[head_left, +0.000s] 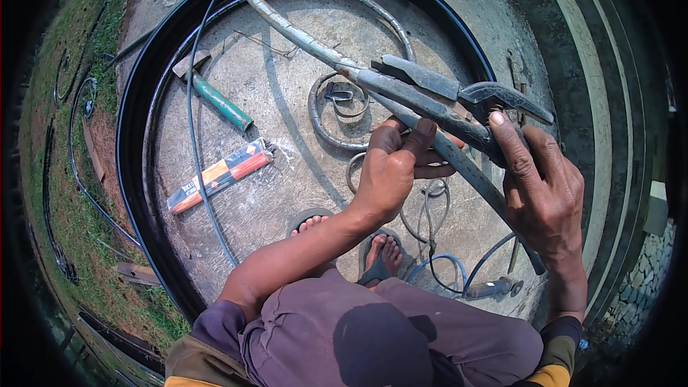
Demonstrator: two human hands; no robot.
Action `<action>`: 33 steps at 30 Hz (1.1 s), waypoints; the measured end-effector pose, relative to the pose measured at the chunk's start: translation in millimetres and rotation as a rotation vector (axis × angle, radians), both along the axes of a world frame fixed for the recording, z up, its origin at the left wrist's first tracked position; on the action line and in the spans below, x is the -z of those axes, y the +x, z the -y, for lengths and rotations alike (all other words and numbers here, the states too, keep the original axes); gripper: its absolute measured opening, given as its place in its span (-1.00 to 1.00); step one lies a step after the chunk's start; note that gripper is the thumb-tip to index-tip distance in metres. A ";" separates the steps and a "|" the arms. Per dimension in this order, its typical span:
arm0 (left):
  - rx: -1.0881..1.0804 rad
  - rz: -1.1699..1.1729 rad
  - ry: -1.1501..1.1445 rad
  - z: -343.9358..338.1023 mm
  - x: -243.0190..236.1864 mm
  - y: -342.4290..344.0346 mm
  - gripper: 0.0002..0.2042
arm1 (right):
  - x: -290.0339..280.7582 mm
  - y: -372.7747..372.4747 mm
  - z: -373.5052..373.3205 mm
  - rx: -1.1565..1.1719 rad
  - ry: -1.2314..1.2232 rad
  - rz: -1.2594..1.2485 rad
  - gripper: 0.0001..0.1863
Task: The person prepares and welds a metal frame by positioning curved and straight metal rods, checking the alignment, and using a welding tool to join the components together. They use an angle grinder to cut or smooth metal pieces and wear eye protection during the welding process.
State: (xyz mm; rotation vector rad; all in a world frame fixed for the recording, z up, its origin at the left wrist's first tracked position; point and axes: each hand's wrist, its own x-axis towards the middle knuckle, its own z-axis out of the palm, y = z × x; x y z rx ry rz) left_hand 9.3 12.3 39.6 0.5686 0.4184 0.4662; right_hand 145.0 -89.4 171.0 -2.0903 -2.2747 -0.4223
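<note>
A curved grey metal pipe (301, 39) sweeps from the far edge toward the middle; a straighter length of pipe (476, 179) slants down to the near right. My left hand (390, 172) is closed around this slanting pipe, thumb on top and fingers underneath. A worn, dark metal clamp (423, 79) with long jaws and a curved lever lies along the pipes where they meet. My right hand (545, 190) grips the clamp's handle end, index finger stretched along it. Part of the clamp's far side is hidden by that hand.
A large black metal ring (129, 140) surrounds a hammer (222, 104) with a green handle, an opened packet of rods (222, 175) and a coiled metal strip (315, 111) on concrete. A cable (195, 122) crosses the ring. A cylindrical tool (491, 288) lies near right; grass (100, 86) borders the left.
</note>
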 end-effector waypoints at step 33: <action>0.002 0.026 0.003 -0.3 4.9 -0.9 -0.72 | -1.7 -4.0 2.1 -0.027 -0.002 0.060 -0.35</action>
